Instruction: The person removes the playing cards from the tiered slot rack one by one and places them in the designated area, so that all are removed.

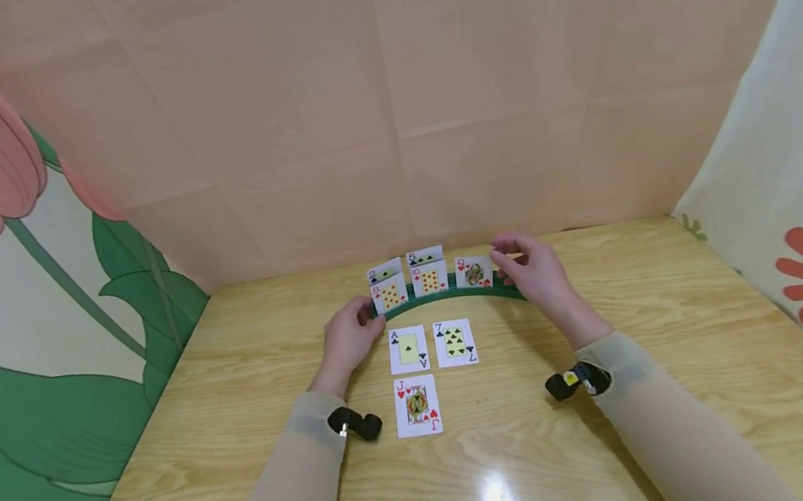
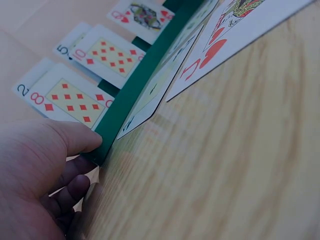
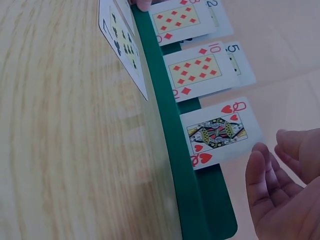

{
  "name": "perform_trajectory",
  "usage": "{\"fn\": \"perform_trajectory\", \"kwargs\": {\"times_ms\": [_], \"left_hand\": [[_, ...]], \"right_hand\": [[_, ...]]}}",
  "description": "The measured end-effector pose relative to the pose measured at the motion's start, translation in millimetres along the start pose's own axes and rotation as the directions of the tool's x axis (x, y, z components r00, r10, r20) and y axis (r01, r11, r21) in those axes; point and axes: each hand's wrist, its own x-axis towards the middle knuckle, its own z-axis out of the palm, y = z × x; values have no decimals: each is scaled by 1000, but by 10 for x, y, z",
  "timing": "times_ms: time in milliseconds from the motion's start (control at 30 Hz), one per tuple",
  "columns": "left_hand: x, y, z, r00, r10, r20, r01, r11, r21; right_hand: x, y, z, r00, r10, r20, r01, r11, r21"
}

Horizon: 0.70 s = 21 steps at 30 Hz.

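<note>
A curved green card holder (image 1: 443,295) stands on the table with playing cards upright in it. My left hand (image 1: 351,333) pinches its left end, thumb on the front face. Beside that thumb stands the eight of diamonds (image 2: 75,97), a black two (image 2: 34,82) behind it. In the middle, the ten of diamonds (image 3: 200,72) stands before a black five (image 3: 243,65). The queen of hearts (image 3: 220,132) is on the right. My right hand (image 1: 538,273) is at the queen's right edge, fingers loosely bent and nothing held between them.
Face up before the holder lie the ace of clubs (image 1: 408,349) and the seven of clubs (image 1: 455,343). Nearer me is the jack of hearts (image 1: 418,405). A pink cloth (image 1: 388,121) hangs behind the wooden table (image 1: 247,463), with printed floral panels at both sides.
</note>
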Motion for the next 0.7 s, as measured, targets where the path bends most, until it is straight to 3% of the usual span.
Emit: {"fn": "perform_trajectory", "kwargs": {"times_ms": [700], "left_hand": [[10,-2,6,1000,-7,-1,7,1000,1]], "right_hand": [[7,58,108,999,-18,40,15,997,82]]}}
